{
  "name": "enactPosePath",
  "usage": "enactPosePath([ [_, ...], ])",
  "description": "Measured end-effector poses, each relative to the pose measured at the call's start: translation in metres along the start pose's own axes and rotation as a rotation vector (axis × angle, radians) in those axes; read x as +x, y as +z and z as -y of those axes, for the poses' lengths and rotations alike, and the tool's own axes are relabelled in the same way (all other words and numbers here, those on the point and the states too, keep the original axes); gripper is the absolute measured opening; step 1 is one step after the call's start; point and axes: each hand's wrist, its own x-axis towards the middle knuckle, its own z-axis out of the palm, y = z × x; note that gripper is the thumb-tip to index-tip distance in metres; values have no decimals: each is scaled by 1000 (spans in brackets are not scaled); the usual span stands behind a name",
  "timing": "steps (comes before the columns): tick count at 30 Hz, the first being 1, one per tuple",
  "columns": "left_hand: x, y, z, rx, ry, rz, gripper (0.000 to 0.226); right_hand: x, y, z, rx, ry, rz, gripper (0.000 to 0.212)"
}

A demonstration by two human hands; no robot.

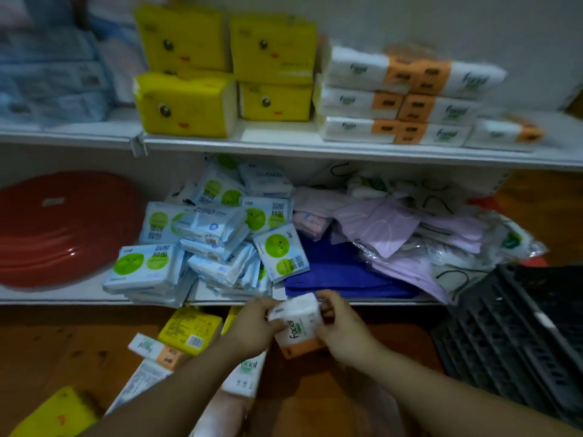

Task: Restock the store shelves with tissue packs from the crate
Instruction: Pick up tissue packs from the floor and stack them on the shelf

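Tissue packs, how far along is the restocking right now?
Done: yellow packs and white-and-orange Facial packs already sit stacked on the upper shelf. In hand: the left hand and right hand both hold one Facial pack below the lower shelf's edge. Left: several loose packs lie on the floor; the black crate hides its contents.

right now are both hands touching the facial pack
Touching. The head view shows the left hand and right hand gripping the facial pack from opposite sides, fingers curled round its edges.
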Motion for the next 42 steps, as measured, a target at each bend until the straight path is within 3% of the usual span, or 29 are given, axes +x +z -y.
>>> enactPosePath([
  [5, -23, -44, -69, -329, 12, -46, 3, -11, -53, 54, -67, -91, 7, 43],
  [8, -36, -59, -116, -422, 93, -82, 12, -19, -84, 87, -5, -184, -185, 50],
  [10, -44, -69, -146, -427, 185, -113, 30, -29, -105, 109, -11, -274, -373, 44],
  [13, -54, -77, -185, -455, 269, -123, 36, -48, -132, 132, -51, -437, -527, 38],
  [16, -62, -75, -225, -561, 304, -115, 34, -66, -157, 144, -195, -447, -438, 70],
  [19, -64, -68, -261, -526, 344, -101, 31, -74, -188, 151, -438, -476, -506, 84],
  [22, -57, -55, -294, -463, 403, -96, 33, -76, -219, 155, -647, -430, -587, 72],
  [26, -40, -41, -334, -381, 416, -99, 32, -73, -251, 150, -713, -459, -733, 58],
  [29, -23, -37, -356, -77, 472, -132, 36, -59, -282, 134, -715, -464, -783, 48],
  [33, 3, -48, -383, 470, 598, -384, 51, -39, -327, 116, -648, -416, -869, 45],
  [36, 25, -54, -400, 924, 652, -448, 60, -15, -358, 107, -630, -275, -769, 47],
  [42, 61, -45, -401, 1099, 495, -331, 69, 47, -387, 103, -683, -190, -566, 45],
])
